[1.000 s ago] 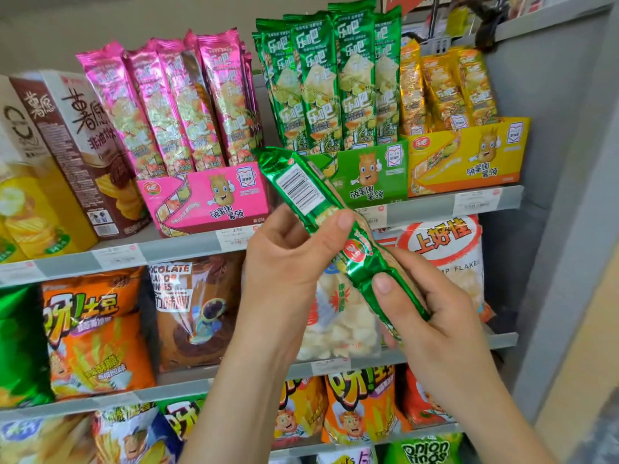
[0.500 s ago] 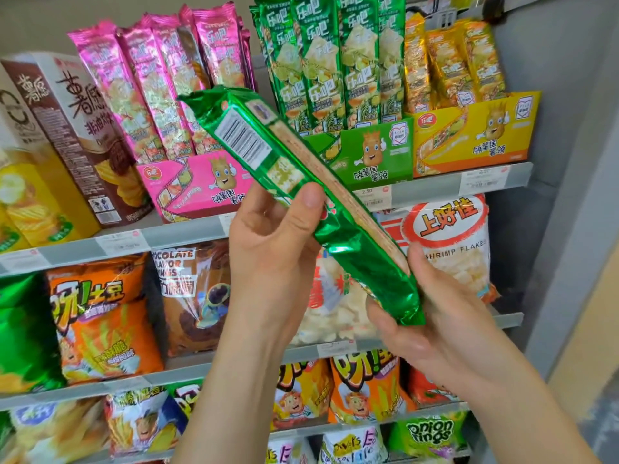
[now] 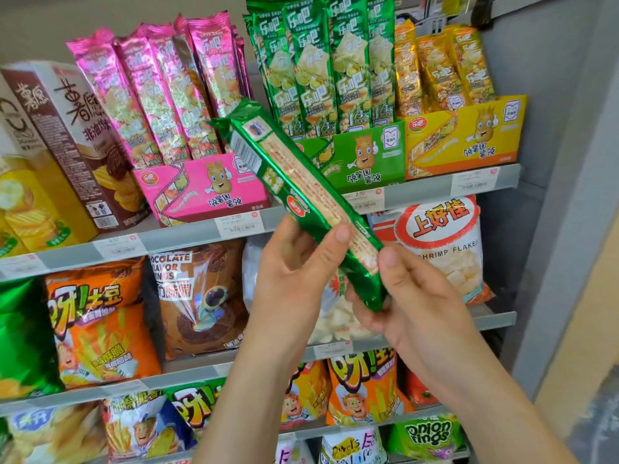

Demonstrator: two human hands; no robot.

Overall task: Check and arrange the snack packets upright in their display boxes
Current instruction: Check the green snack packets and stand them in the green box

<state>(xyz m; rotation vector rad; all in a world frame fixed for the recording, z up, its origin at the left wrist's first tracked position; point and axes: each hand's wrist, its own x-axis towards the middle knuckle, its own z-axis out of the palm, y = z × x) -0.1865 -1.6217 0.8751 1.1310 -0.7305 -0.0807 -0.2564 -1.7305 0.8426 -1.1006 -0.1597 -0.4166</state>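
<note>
A long green snack packet (image 3: 294, 182) slants in front of the top shelf, back side toward me, its top end up left. My left hand (image 3: 294, 272) grips its lower half, thumb across the front. My right hand (image 3: 398, 296) holds the bottom end, thumb on the edge and fingers underneath. Behind it stand a pink display box (image 3: 204, 189) with pink packets (image 3: 157, 95), a green display box (image 3: 365, 155) with green packets (image 3: 321, 61), and a yellow display box (image 3: 465, 135) with yellow packets (image 3: 442, 68), all upright.
Tall brown and yellow chip cartons (image 3: 77, 139) stand left of the pink box. Lower shelves carry a shrimp flakes bag (image 3: 442, 249), chocolate rings bag (image 3: 197, 296) and orange snack bags (image 3: 100, 326). A grey shelf side panel (image 3: 552, 162) closes the right.
Both hands have turned the green packet, so its seam side now faces me, and the hands have shifted down toward its lower end. The view has tilted slightly.
</note>
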